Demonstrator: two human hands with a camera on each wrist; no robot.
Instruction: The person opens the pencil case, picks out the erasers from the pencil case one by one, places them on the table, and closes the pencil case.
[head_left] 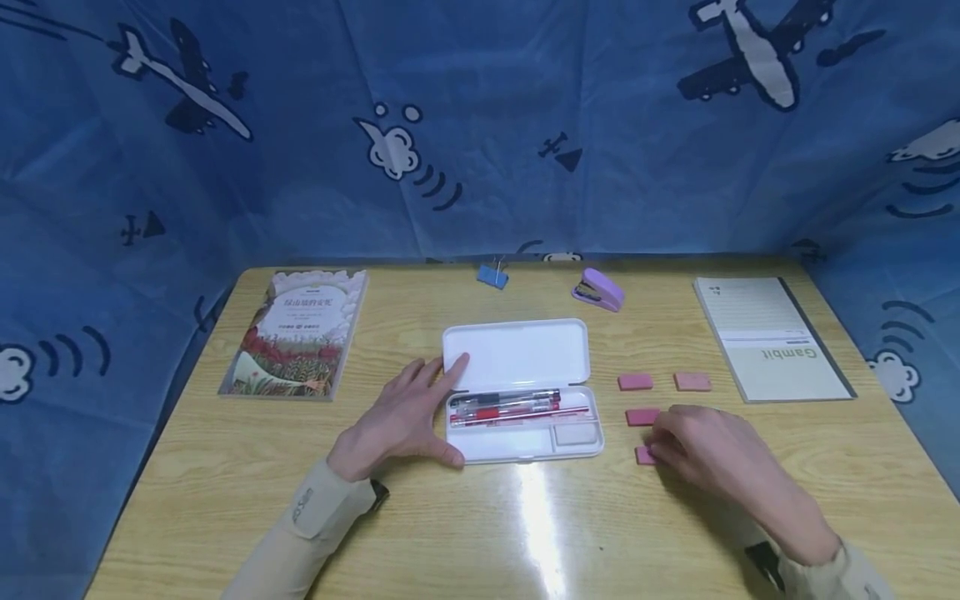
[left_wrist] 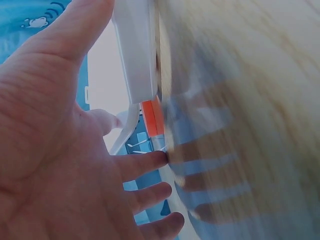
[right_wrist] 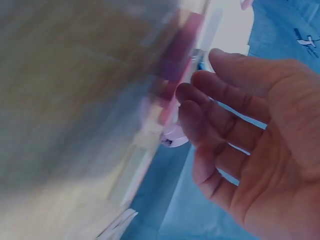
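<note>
A white pencil case (head_left: 495,440) lies unfolded in the middle of the table, lid tipped back. Inside it are several pens (head_left: 506,400) and a thin red-and-white stick. My left hand (head_left: 401,421) is at the case's left side, fingers spread, index finger over the lid's edge and thumb by the near corner. Several pink erasers (head_left: 635,382) lie right of the case. My right hand (head_left: 712,450) hovers around the two nearer ones, its fingertips beside the nearest eraser (head_left: 644,456). In the right wrist view its fingers curl loosely with nothing between them.
Toward the back are a blue binder clip (head_left: 492,276) and a purple stapler (head_left: 598,289). An illustrated book (head_left: 296,333) lies at the left, and a notepad (head_left: 772,337) at the right. Blue printed cloth (head_left: 480,167) surrounds the wooden table (head_left: 465,542).
</note>
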